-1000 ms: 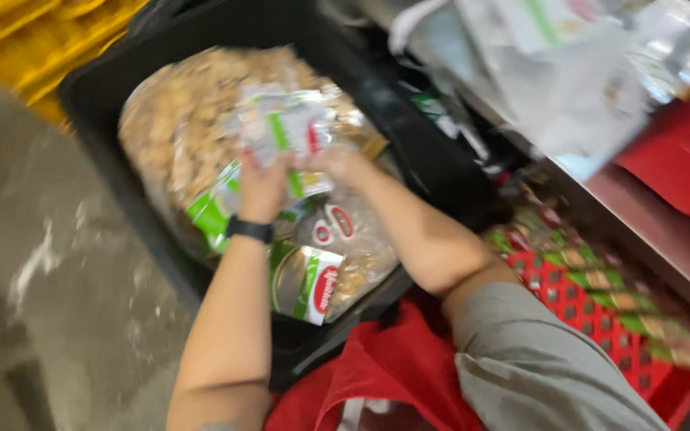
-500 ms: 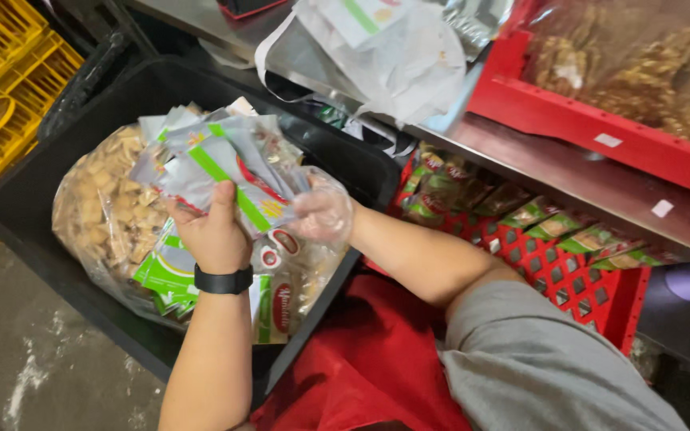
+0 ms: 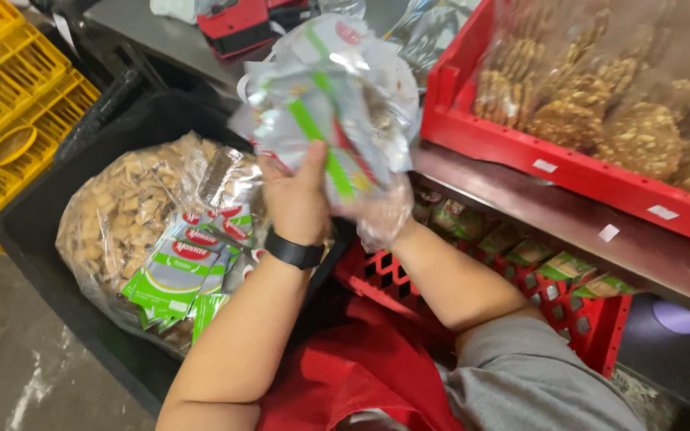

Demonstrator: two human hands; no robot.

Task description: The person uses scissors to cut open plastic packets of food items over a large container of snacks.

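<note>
A bunch of shiny clear plastic packets with green and red stripes [image 3: 333,104] is held up above the edge of the grey metal table [image 3: 521,199]. More flat green-and-white packets with red oval labels [image 3: 185,271] lie below in the black plastic bin [image 3: 33,231], on top of a clear bag of pale brown biscuit pieces [image 3: 121,207]. A red plastic tray [image 3: 569,160] on the table holds bagged brown oat cookies [image 3: 600,104] and bears small white stickers on its front wall. Under the table, a red lattice crate [image 3: 576,319] holds green-wrapped packs [image 3: 521,247]. Yellow crates [image 3: 1,120] stand at far left.

The left hand [image 3: 297,199], with a black wristband [image 3: 293,252], is closed around the bunch from below. The right hand [image 3: 377,211], in a clear thin glove, grips its lower right side.
</note>
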